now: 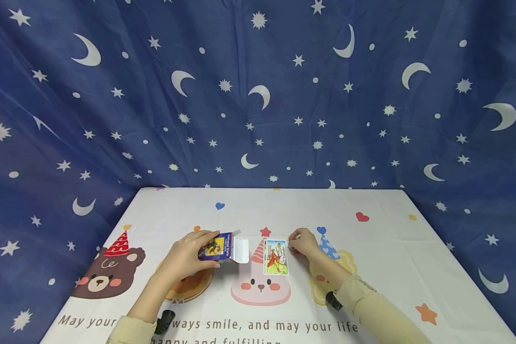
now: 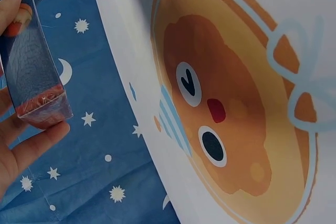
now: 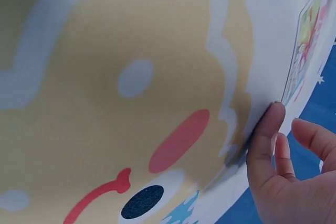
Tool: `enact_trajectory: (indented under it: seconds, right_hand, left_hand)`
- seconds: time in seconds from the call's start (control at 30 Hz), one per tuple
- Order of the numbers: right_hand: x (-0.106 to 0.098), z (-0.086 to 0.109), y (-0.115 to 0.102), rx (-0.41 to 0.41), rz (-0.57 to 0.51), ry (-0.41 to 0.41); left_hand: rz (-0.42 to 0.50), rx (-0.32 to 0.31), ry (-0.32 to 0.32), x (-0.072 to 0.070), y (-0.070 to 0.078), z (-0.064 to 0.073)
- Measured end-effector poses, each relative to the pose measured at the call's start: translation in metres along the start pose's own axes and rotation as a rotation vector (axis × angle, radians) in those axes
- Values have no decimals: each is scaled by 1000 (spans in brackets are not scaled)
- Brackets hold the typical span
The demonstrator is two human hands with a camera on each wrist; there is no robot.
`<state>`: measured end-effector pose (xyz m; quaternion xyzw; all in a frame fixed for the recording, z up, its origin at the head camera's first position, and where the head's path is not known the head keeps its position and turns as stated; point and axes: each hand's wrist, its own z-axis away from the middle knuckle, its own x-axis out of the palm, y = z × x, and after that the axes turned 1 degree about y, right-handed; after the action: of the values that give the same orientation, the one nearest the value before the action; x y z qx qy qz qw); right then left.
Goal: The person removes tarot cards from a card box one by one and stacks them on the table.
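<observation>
— Sleeves come first at the bottom edge of the head view, with a small black wrist unit under each. What lies past them?

— Printed tablecloth [image 1: 391, 248] with a bear in a party hat at the left, an orange face, a pink rabbit in the middle, a yellow figure at the right. A star-and-moon backdrop [image 1: 258, 95] hangs behind. Nothing stands between the hands and the things.

— And the left hand [image 1: 185, 258]?

— Its fingers are curled round a blue card box [image 1: 218, 246], held just above the cloth over the orange face. The box's long axis runs left to right, and its open white flap [image 1: 242, 250] points right, toward the card.

— What does the left wrist view add?

— The box's shiny side and end, thumb below, a fingertip on top.

— The card?

— One picture card [image 1: 276, 257] lies face up on the rabbit's head, long axis running away from the person, between the two hands.

— Right hand [image 1: 304, 244]?

— Just right of the card, fingers loosely bent. The right wrist view shows fingertips [image 3: 268, 129] touching the cloth beside the card's edge, holding nothing.
</observation>
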<state>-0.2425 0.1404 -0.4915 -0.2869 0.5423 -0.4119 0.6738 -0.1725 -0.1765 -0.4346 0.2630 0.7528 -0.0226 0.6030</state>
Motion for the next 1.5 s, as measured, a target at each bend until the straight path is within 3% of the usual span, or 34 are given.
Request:
enact_trajectory:
  seconds: [0.3,0.53,1.5]
  right_hand:
    - [0,11,-3,118,-175,-59]
    - [-2,19,-5,121,-280,-78]
    - [3,24,-7,120,-310,-35]
  left_hand:
    - [2,-22,5,-1,-2,2]
    - [-2,-18,-1,-2,-3,3]
    - [1,-25,4,-1,-2,3]
